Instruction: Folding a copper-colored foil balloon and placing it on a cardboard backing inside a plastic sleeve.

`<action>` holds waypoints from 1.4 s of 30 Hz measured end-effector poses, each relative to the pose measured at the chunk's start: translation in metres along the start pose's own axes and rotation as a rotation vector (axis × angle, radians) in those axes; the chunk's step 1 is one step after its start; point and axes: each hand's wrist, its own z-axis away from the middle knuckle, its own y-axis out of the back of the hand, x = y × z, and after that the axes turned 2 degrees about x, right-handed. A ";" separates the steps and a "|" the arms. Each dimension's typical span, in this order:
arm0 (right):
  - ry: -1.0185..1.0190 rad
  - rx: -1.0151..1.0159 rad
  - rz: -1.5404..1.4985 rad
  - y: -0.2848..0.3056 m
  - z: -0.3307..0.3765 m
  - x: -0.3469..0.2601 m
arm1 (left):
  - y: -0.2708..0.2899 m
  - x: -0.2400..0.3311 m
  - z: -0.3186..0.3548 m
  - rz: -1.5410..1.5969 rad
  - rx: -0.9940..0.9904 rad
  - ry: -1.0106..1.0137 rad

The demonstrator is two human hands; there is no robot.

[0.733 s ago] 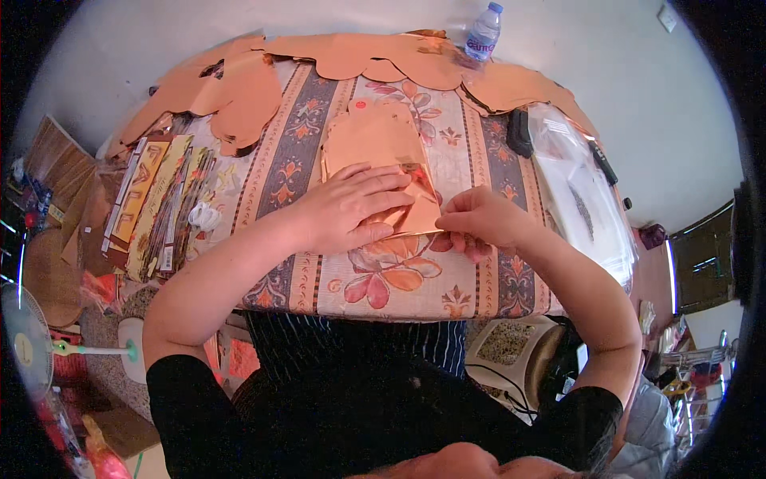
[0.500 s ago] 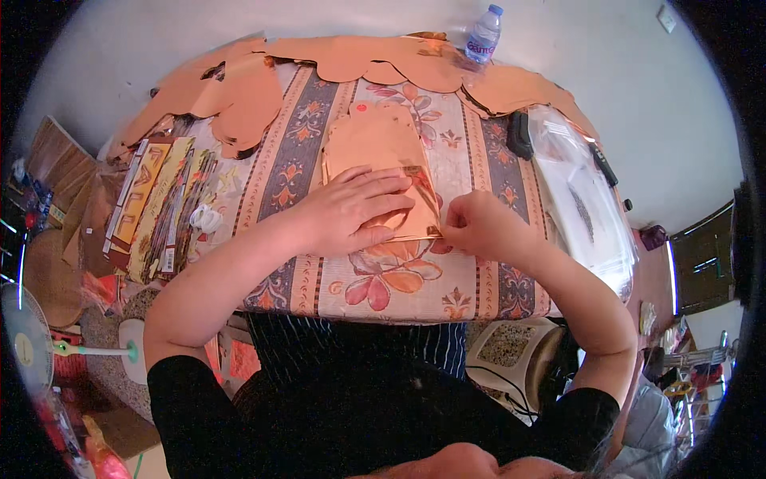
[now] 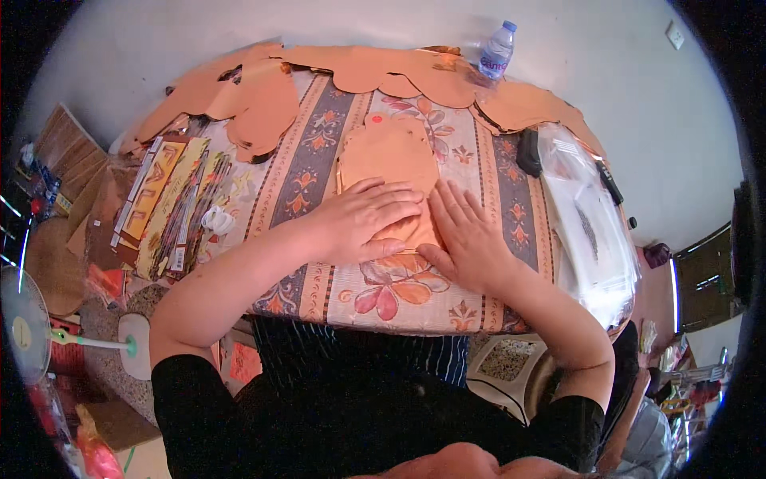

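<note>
A flat stack of tan-orange card sheets (image 3: 388,156) with wavy edges lies on the table in front of me, a red dot (image 3: 377,119) at its top end. My left hand (image 3: 363,219) rests palm down across its lower left part, fingers stretched to the right. Along the lower right edge lies my right hand (image 3: 471,239), fingers extended and pointing away from me, thumb near the bottom edge. Between the hands the sheet looks slightly creased and shiny. Whatever is under the palms is hidden.
Larger wavy tan-orange card pieces (image 3: 367,68) line the table's far edge. A water bottle (image 3: 496,52) stands at the back right. Printed card strips (image 3: 163,207) and a white roll (image 3: 217,219) lie left; clear plastic bags (image 3: 586,223) and a black object (image 3: 528,153) lie right.
My right hand has gone from pinching the lower right corner to lying flat along the right edge. A dark glossy strip there no longer shows. My left hand stays on the stack.
</note>
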 end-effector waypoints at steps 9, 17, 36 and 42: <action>-0.111 -0.018 -0.265 0.027 -0.022 0.003 | -0.002 -0.001 0.002 -0.081 -0.011 0.006; 0.045 0.044 -0.213 -0.012 -0.028 0.001 | 0.001 0.003 0.000 -0.049 -0.021 0.019; 0.011 0.007 -0.105 -0.011 -0.030 -0.004 | 0.034 -0.021 0.067 -0.053 0.249 0.193; 0.004 0.017 -0.122 -0.013 -0.029 -0.002 | 0.033 -0.020 0.058 -0.111 0.228 0.148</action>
